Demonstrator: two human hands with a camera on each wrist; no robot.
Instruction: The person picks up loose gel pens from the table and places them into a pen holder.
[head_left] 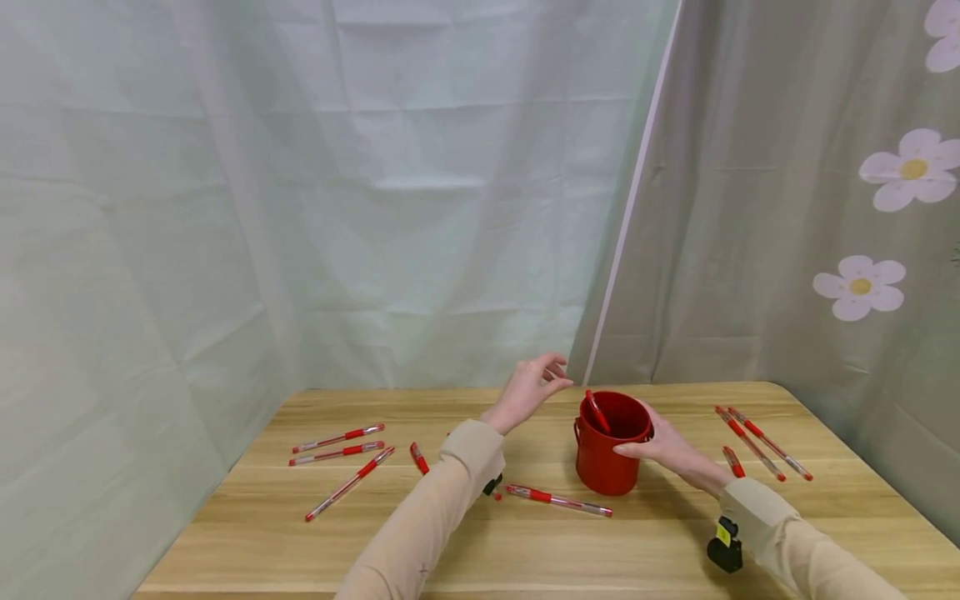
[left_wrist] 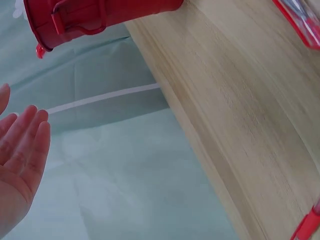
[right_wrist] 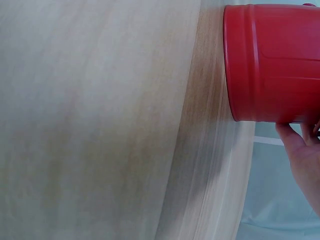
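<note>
A red bucket stands upright on the table, its handle hanging at the left side. One red pen leans inside it with its end above the rim. My right hand holds the bucket at its right side, thumb on the near wall; in the right wrist view the fingers touch the red wall. Just left of the rim, my left hand hovers in the air with nothing in it. The left wrist view shows its fingers loosely extended, apart from the bucket.
Three red pens lie at the table's left. Another pen is partly hidden by my left sleeve. A pen lies before the bucket. On the right are two long pens and one partly behind my right wrist. Curtains hang behind the table.
</note>
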